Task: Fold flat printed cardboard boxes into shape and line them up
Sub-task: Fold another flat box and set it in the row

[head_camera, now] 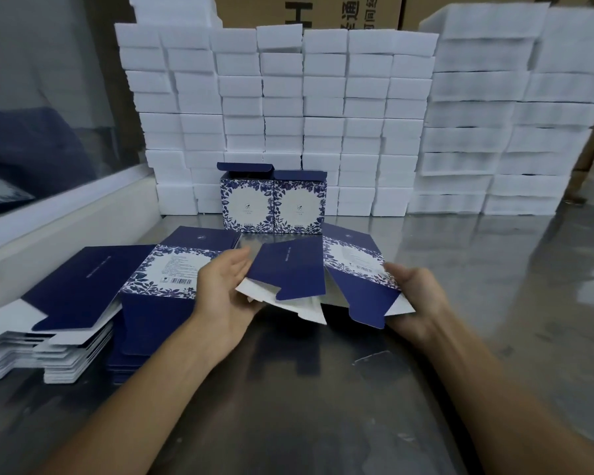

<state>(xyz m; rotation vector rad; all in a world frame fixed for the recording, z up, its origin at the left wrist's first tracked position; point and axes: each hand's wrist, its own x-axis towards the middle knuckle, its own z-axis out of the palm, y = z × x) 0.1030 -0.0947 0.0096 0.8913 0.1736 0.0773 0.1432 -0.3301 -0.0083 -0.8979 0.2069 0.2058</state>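
Observation:
I hold a half-opened blue and white printed box point(354, 269) above the steel table, its bottom flaps pointing toward me. My left hand point(225, 289) touches the dark blue flap point(288, 272) from the left with fingers nearly straight. My right hand point(408, 299) grips the box's right lower corner. Two folded boxes point(273, 205) stand side by side at the back, lids open. Stacks of flat boxes point(158, 279) lie at the left.
A wall of white foam blocks point(288, 108) rises behind the folded boxes, with more foam stacks point(494, 125) at the right. Brown cartons stand behind them. A white ledge point(66, 221) borders the steel table point(323, 389) on the left.

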